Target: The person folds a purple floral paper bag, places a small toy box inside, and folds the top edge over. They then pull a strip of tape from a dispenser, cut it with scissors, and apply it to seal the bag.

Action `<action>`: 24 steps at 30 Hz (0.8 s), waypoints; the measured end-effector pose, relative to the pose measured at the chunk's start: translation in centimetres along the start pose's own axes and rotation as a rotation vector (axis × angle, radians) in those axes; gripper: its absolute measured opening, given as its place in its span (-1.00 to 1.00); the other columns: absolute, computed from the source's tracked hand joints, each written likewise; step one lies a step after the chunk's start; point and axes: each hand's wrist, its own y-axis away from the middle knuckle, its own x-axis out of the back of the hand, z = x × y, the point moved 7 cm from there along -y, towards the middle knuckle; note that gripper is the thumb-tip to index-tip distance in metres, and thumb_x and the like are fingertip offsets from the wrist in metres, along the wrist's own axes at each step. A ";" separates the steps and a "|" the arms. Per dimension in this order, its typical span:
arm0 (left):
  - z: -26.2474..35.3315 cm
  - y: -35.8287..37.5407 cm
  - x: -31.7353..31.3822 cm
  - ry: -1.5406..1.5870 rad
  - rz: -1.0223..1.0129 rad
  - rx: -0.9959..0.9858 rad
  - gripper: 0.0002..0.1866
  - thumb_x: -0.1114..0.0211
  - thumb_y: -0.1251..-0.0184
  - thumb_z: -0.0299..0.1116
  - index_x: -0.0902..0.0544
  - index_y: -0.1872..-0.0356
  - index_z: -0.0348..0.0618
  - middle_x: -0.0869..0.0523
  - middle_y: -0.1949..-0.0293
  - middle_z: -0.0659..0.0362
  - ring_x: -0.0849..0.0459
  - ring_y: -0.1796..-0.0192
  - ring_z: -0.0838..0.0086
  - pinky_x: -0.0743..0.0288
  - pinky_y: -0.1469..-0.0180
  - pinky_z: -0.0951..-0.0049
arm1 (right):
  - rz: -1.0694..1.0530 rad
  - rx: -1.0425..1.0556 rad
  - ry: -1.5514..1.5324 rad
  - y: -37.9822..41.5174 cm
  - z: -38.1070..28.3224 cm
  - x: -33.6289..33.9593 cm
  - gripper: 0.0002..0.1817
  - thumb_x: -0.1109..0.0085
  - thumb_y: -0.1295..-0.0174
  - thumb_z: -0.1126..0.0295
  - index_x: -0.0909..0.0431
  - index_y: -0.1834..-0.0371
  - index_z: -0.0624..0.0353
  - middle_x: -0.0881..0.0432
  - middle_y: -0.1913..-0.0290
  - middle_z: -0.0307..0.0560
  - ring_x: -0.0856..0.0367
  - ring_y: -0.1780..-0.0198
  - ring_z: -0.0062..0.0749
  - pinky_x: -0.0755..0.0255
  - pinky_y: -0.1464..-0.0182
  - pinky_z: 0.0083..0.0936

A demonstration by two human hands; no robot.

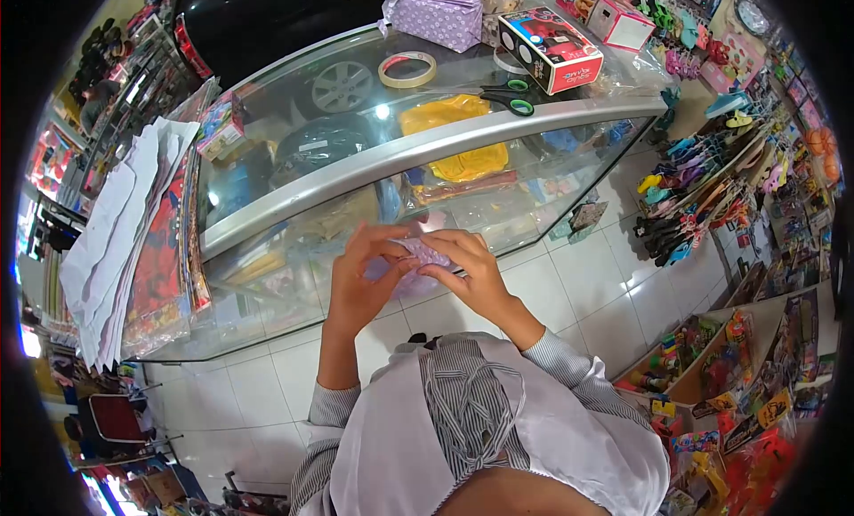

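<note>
Both hands are raised close together in front of the glass counter. My left hand [369,271] pinches one side of a small piece of purple patterned paper [425,252], its fingers curled round the edge. On the other side, my right hand [467,265] grips the same paper between thumb and fingers. The paper looks folded or gathered between the fingertips, and part of it is hidden behind the fingers. A wrapped gift in matching purple paper [436,18] stands on the far part of the counter top.
The glass counter [356,173] holds a tape roll [407,69], green-handled scissors [514,98] and a red and white box [551,49]. White paper sheets [124,231] lie at the left. Hanging goods [703,187] and toy shelves stand at the right.
</note>
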 end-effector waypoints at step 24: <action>1.3 -0.7 0.0 -0.458 -0.153 -0.371 -0.84 -0.44 0.11 -0.34 -0.71 0.41 0.03 -0.69 0.41 0.32 -0.64 0.31 0.49 -0.13 -0.36 0.08 | -0.099 0.010 0.130 -0.8 -1.8 2.7 -0.63 -0.43 0.15 0.23 -0.61 0.26 0.12 -0.61 0.31 -0.23 -0.52 0.23 -0.38 -0.23 0.13 -0.48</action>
